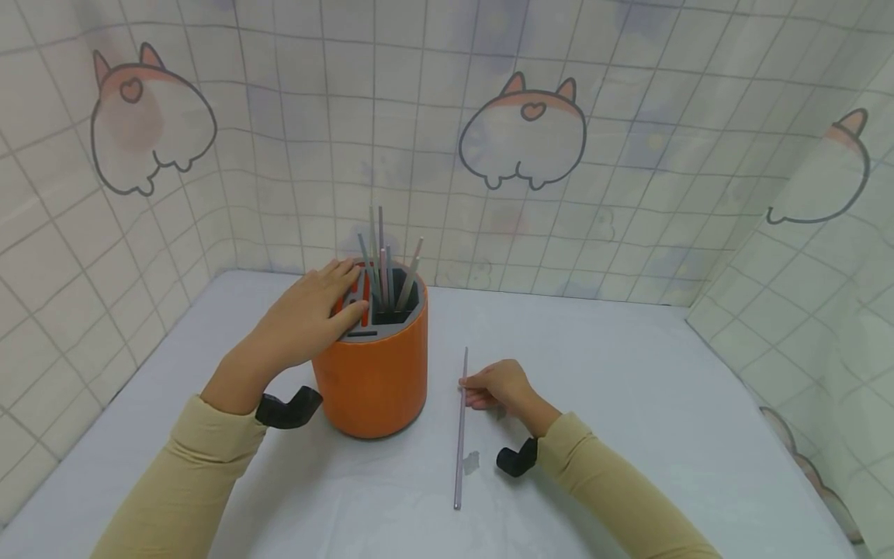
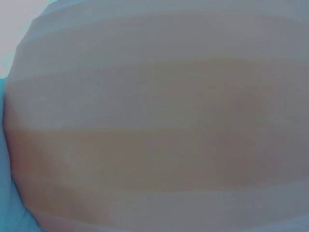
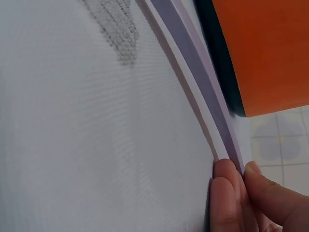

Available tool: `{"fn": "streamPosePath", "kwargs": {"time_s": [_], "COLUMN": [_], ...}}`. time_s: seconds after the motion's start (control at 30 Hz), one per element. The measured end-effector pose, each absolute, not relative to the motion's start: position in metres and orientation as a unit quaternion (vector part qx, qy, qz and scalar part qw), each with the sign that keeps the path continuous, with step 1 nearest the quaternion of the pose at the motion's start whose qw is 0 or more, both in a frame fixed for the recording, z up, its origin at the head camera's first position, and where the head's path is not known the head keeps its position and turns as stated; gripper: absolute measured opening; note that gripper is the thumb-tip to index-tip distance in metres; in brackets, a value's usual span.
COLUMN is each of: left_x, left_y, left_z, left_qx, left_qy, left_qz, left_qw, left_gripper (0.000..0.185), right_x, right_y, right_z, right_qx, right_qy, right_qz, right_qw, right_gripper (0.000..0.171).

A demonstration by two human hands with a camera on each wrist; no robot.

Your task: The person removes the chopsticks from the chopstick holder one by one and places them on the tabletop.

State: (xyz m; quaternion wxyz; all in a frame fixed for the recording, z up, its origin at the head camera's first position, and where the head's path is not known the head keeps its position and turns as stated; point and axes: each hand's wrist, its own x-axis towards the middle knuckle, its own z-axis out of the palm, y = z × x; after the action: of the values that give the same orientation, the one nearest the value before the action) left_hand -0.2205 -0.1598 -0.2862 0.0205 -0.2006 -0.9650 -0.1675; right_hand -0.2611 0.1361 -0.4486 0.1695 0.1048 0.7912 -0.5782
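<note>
Long tan sleeves (image 1: pixel 174 481) cover both arms, with black wrist mounts (image 1: pixel 288 409).

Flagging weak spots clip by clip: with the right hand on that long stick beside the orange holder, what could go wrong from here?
1. The right hand pinches the long stick only with fingertips, near its far end, so the long free end may swing or slip.
2. The sticks in the holder lean across the open slots and could block another going in.
3. The left hand rests on the orange holder top, partly covering it.
</note>
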Motion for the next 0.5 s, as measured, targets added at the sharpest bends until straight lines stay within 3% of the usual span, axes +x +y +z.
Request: {"fn": "streamPosePath", "kwargs": {"time_s": [0.27, 0.5], "left_x": [-0.221, -0.221], "left_y": [-0.16, -0.16], "left_z": [-0.286, -0.287], "left_qx": [-0.203, -0.202], "left_qy": [-0.965, -0.965], "left_qz": [-0.167, -0.168], "left_qw": [0.023, 0.024], "left_gripper": [0.066, 0.066], "right_x": [-0.261, -0.263], "right_y": [0.14, 0.139], "right_z": [-0.445, -0.42], "right_qx": [0.095, 0.049], "right_qy": [0.808, 0.81], "right_qz": [-0.558, -0.573], "right_qw": [0.162, 0.114], "right_gripper": [0.016, 0.024]}}
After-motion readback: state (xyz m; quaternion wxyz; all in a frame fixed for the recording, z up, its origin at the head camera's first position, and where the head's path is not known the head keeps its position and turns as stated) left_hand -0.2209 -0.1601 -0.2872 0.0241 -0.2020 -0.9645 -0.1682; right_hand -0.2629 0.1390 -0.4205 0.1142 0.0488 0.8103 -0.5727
